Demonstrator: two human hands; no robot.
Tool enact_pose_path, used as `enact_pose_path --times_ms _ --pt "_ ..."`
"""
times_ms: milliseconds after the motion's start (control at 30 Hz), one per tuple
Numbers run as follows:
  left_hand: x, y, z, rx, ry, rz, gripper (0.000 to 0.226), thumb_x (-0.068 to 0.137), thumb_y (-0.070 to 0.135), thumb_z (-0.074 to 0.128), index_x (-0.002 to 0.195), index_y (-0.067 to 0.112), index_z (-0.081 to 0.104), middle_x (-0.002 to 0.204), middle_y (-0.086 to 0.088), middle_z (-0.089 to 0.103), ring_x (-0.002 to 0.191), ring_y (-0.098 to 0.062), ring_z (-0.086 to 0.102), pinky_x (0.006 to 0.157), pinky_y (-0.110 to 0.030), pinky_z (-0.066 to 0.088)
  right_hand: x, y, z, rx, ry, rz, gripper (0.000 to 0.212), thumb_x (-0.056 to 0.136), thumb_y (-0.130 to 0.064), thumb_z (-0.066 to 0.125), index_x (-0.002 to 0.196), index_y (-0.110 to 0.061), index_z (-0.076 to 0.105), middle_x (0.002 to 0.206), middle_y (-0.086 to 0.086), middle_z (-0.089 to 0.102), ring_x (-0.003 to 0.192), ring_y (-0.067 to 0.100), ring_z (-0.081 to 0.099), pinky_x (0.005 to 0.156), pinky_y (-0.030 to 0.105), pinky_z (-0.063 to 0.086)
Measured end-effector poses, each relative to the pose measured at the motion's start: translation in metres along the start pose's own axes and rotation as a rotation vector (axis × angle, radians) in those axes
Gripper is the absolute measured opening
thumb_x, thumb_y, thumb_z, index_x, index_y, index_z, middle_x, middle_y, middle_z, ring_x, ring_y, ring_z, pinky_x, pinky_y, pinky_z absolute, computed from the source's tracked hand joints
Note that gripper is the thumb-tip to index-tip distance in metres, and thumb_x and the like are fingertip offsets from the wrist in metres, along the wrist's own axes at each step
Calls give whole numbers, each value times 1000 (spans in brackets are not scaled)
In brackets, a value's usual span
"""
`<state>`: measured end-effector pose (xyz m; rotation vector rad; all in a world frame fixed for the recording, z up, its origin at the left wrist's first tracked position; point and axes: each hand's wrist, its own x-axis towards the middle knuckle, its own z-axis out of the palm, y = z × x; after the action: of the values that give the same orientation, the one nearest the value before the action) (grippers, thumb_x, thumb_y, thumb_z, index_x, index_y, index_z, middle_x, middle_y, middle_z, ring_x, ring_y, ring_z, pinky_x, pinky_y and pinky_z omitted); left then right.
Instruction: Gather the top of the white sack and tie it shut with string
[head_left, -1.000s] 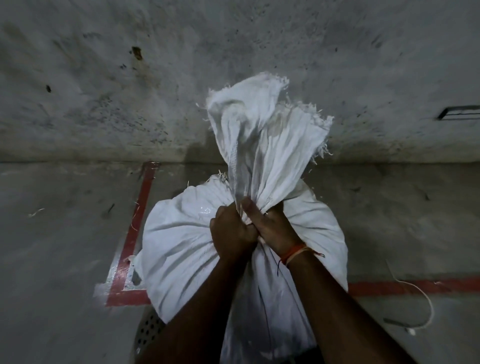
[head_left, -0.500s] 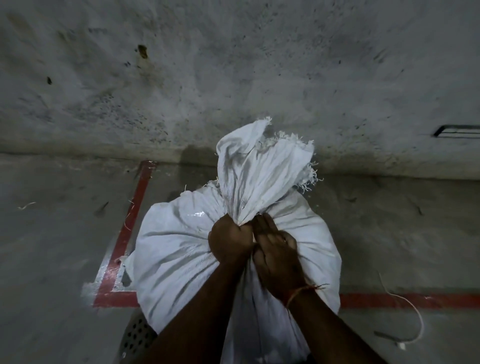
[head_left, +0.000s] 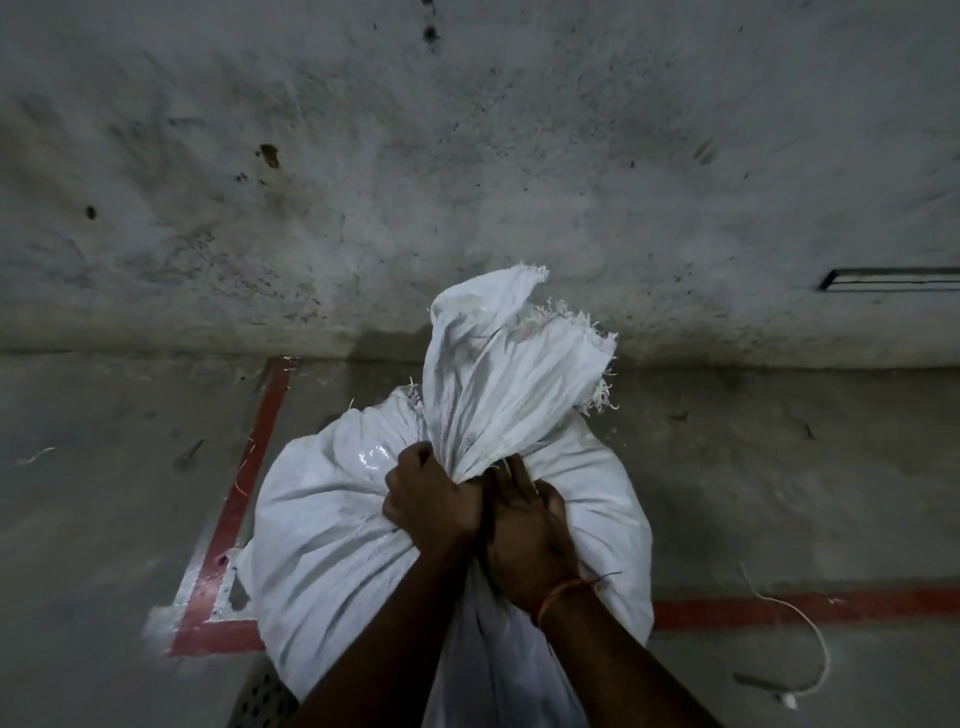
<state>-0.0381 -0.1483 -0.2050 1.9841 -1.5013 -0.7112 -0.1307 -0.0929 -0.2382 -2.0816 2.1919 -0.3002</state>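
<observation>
Head view: left hand (head_left: 434, 501) and right hand (head_left: 530, 535) grip the full white sack (head_left: 332, 525) tightly at its gathered neck.

Dim light. Rough grey wall (head_left: 467, 171), speckled and stained, meeting a bare concrete floor (head_left: 104, 493). Red floor lines (head_left: 810, 608) forming a corner at left. Dark slot (head_left: 888, 278) low on the wall, right. Perforated metal panel (head_left: 260, 701) at bottom edge.

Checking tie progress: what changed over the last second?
The right hand loosened from a fist at the neck and slid down, fingers now flatter. The gathered sack top sagged lower. The left hand stays clamped on the neck; the string lies untouched on the floor.
</observation>
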Motion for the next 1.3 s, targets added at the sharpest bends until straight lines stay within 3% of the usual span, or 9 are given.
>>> enact_pose_path --times_ms 100,200,433,567,700,833,900,1033,1300 --pt "-2 1 -7 12 -33 5 72 76 40 72 137 14 44 142 -6 45 130 -34 39 107 -51 28 -4 -3 -12 -1 29 3 61 80 -35 46 137 -18 56 146 2 56 142 22 45 100 42 35" --pt "-2 5 -18 -58 -56 -32 79 68 57 75 132 21 47 134 -5 52 128 -33 44 104 -54 31 -9 -7 -23 23 32 16 63 81 -36 40 141 -20 53 152 2 49 145 20 40 102 44 43" --pt "-22 10 -51 -170 -133 131 107 44 75 72 133 29 36 130 5 54 122 -26 50 102 -54 36 -31 -12 -57 160 150 37 54 89 -38 31 128 -22 64 138 -2 61 141 18 45 112 34 21" --pt "-45 17 -76 -140 -94 296 116 50 73 71 146 25 27 145 0 38 133 -27 38 106 -54 32 -48 -14 -88 243 207 49 46 88 -41 34 108 -21 71 111 -2 73 109 17 66 96 38 50" --pt "-80 30 -99 -84 43 628 92 67 65 66 142 19 40 149 -4 36 136 -25 36 102 -48 36 -72 -16 -126 306 256 77 51 88 -48 29 99 -23 72 95 -1 75 88 16 70 76 27 51" --pt "-115 53 -107 -107 -28 821 40 79 44 66 115 28 59 135 5 46 125 -13 45 93 -35 46 -99 1 -158 263 281 89 31 93 -31 41 92 -21 70 90 0 73 84 18 68 73 34 53" --pt "-129 64 -100 -148 -122 892 28 80 33 67 107 26 61 121 7 53 117 -9 51 91 -30 49 -114 15 -170 270 311 106 31 94 -29 44 96 -18 73 93 2 74 86 20 68 77 35 54" --pt "-157 85 -64 -165 -305 920 30 77 24 68 107 22 62 112 6 58 106 -8 54 89 -11 40 -150 61 -183 266 353 231 41 91 -30 43 115 -13 71 111 8 73 99 23 69 89 33 53" --pt "-208 116 67 -80 -669 856 35 77 26 68 111 21 64 113 2 62 96 -12 61 85 -26 51 -220 199 -145 278 331 521 37 88 -20 49 114 -6 71 109 15 71 98 30 67 91 37 55"
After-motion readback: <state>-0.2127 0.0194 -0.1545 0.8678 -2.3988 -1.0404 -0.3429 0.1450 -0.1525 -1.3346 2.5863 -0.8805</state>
